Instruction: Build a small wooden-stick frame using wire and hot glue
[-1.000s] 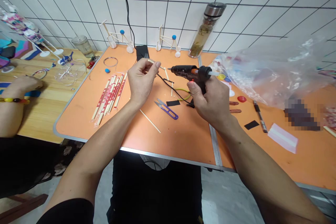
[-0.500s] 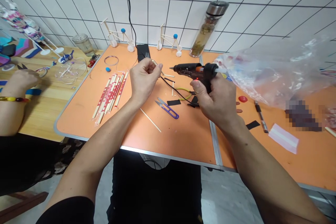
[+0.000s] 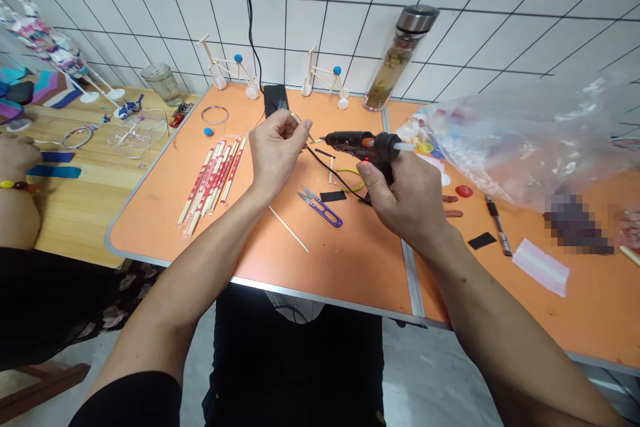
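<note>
Between thumb and fingers, my left hand (image 3: 278, 147) pinches a short wooden stick (image 3: 303, 125) above the orange table (image 3: 350, 267). My right hand (image 3: 413, 190) grips a black hot glue gun (image 3: 350, 141), whose red light glows. Its nozzle points left, close to the stick's lower end; whether they touch I cannot tell. Under the hands lie purple thread snips (image 3: 323, 208), a black strip (image 3: 333, 196), yellow-handled pliers or a similar tool (image 3: 353, 175), partly hidden, and a long thin stick (image 3: 290, 229).
Paper-wrapped chopsticks (image 3: 213, 183) lie left of my arm. Two small stick bicycles (image 3: 325, 78) and a glass tea bottle (image 3: 400, 60) stand by the tiled wall. A plastic bag (image 3: 505, 140) and a pen (image 3: 498, 223) are on the right. A co-worker's hand (image 3: 17, 153) is far left.
The glue gun has moved left and slightly down, its nozzle now nearer the stick. My left hand barely shifts. The co-worker's hand has moved left, away from the scissors it was at.
</note>
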A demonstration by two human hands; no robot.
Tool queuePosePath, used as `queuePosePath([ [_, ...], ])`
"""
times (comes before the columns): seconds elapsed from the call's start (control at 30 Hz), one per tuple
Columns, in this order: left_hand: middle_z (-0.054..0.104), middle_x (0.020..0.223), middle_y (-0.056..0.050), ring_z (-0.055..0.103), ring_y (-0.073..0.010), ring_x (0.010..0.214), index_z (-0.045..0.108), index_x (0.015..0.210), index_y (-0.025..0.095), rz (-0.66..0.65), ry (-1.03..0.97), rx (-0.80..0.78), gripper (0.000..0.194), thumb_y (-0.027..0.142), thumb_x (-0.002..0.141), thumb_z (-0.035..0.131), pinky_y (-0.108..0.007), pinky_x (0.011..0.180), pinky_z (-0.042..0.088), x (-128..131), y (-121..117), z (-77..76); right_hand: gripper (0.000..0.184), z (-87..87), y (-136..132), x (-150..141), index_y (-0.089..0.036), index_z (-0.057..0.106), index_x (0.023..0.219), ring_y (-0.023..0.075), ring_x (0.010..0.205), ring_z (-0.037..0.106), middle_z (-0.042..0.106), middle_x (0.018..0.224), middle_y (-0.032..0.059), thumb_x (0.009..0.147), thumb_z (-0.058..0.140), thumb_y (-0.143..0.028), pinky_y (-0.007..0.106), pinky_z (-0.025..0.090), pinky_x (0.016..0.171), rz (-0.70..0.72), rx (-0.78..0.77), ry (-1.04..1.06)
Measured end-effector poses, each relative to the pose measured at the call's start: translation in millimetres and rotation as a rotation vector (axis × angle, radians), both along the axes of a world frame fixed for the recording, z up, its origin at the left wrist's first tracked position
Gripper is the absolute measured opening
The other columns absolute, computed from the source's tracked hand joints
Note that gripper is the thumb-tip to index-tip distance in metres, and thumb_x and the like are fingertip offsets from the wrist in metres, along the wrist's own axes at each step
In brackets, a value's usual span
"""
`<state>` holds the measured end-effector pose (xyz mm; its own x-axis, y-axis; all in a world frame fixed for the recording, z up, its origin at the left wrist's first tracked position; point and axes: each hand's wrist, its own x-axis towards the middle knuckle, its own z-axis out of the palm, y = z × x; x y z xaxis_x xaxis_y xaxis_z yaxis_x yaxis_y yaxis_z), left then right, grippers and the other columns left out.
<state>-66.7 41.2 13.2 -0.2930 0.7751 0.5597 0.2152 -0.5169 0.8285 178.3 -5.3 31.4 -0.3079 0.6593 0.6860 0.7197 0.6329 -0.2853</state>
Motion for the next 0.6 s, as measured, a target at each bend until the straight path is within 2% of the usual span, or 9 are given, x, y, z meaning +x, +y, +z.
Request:
queuePosePath([
  [0.27,0.07,0.07,0.002,0.072,-0.015,0.065,0.068,0.079,0.027,-0.091,0.033,0.013,0.05,0.067,0.094,0.093,-0.03,0.061,0.056,-0.7,1.2,2.1,0.052,18.4,6.4,22.4,-0.027,0.078,0.13,0.0281,0.073,0.073,0.082,0.09,0.0062,0.116,0.057,-0.072,0.044,0.06,0.068,0.015,-0.126,0.072],
  [0.43,0.07,0.07,0.002,0.073,-0.0154,0.064,0.07,0.08,0.027,-0.081,0.082,0.022,0.048,0.065,0.096,0.093,-0.03,0.061,0.057,-0.4,0.8,1.3,0.064,12.7,11.7,21.0,-0.024,0.078,0.122,0.0308,0.073,0.075,0.078,0.085,0.0075,0.116,0.049,-0.081,0.045,0.058,0.067,0.029,-0.114,0.016],
  [0.6,0.071,0.072,0.002,0.073,-0.0146,0.066,0.07,0.083,0.026,-0.073,0.122,0.015,0.042,0.057,0.101,0.09,-0.029,0.063,0.057,0.3,-2.5,2.2,0.063,10.3,10.4,19.3,-0.024,0.079,0.129,0.0342,0.081,0.078,0.082,0.092,0.01,0.117,0.049,-0.078,0.047,0.058,0.07,0.068,-0.17,0.017],
])
